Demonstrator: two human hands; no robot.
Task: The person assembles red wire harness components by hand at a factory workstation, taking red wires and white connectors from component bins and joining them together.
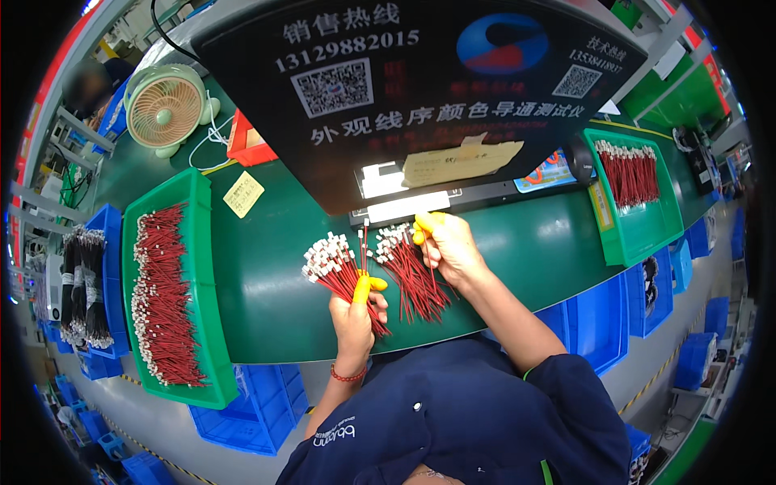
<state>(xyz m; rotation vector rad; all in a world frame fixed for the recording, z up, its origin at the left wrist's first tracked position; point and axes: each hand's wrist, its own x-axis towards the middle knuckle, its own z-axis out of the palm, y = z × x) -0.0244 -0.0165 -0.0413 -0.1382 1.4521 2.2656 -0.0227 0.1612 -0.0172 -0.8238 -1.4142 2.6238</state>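
My left hand [352, 323], with yellow finger cots on it, is closed round a bundle of short red wire harnesses [333, 267] with white connectors at their far ends. A separate red harness [364, 242] stands up from the thumb and fingers of that hand, its white connector near the lit strip [404, 207] of a black tester. Fingers of my right hand [454, 249], also in yellow cots, are pinched together just below that strip; what they hold, if anything, is hidden. Between my hands, a loose pile of red harnesses [414, 281] lies on the green table.
A green tray [202, 283] full of red harnesses stands at left, another green tray [638, 234] at right. The tester's large black panel [339, 153] rises ahead. A fan [166, 113], a red bin [250, 145] and a yellow note [243, 194] are at far left. Blue crates [250, 412] stand below.
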